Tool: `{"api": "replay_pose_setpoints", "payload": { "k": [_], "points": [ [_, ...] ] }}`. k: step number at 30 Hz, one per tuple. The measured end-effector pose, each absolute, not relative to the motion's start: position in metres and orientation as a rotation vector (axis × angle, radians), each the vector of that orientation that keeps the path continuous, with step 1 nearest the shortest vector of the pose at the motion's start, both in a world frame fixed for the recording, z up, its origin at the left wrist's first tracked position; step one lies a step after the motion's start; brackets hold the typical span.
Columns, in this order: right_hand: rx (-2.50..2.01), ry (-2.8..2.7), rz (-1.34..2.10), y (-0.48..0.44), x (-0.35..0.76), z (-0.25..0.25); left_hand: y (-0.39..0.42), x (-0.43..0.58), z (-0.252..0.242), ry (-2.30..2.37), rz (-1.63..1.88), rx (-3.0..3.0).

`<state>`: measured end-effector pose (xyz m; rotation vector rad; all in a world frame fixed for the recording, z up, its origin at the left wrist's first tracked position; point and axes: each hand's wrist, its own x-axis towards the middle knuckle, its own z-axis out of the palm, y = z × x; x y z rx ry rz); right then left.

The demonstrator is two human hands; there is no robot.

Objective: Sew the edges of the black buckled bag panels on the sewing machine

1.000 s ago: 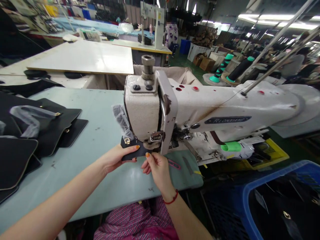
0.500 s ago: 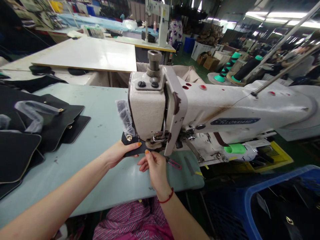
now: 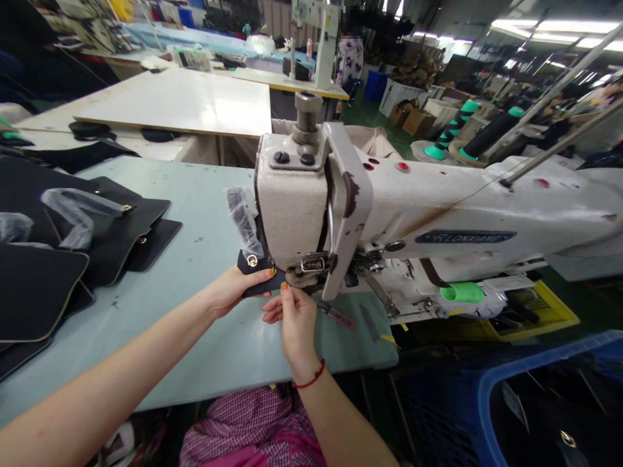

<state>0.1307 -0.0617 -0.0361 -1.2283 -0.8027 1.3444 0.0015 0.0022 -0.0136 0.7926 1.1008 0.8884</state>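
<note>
A black leather-like piece (image 3: 263,283) with a gold clasp (image 3: 252,261) and a clear plastic-wrapped strip (image 3: 242,220) lies under the head of a white sewing machine (image 3: 292,201). My left hand (image 3: 238,285) is closed on its near left edge, thumb on top and fingers underneath. At the right end of that same edge, my right hand (image 3: 296,314) pinches the piece between thumb and forefinger, the other fingers loosely curled. The needle area is hidden behind the machine head. Pink-handled thread snips (image 3: 339,316) rest on the table just right of my right hand.
Several black panels (image 3: 121,240) with gold fittings are piled on the pale green table (image 3: 195,344) at left. A blue crate (image 3: 487,389) holding black pieces stands at lower right, near a yellow tray (image 3: 559,318). Thread cones (image 3: 457,130) stand behind the machine.
The view has shifted slightly. My right hand has moved a little left along the black piece's edge; my left hand keeps its hold.
</note>
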Motion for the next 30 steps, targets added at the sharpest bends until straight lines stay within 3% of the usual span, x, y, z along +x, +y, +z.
{"api": "replay_pose_setpoints", "payload": {
  "k": [17,30],
  "points": [
    [-1.200,-0.776,1.394,-0.061,0.139,-0.039,-0.046,0.030,-0.020,1.162,1.219,0.560],
    [-1.306,-1.091,1.421,-0.059,0.184,-0.025,-0.097,0.109,-0.039,1.364,1.590,0.293]
  ]
}}
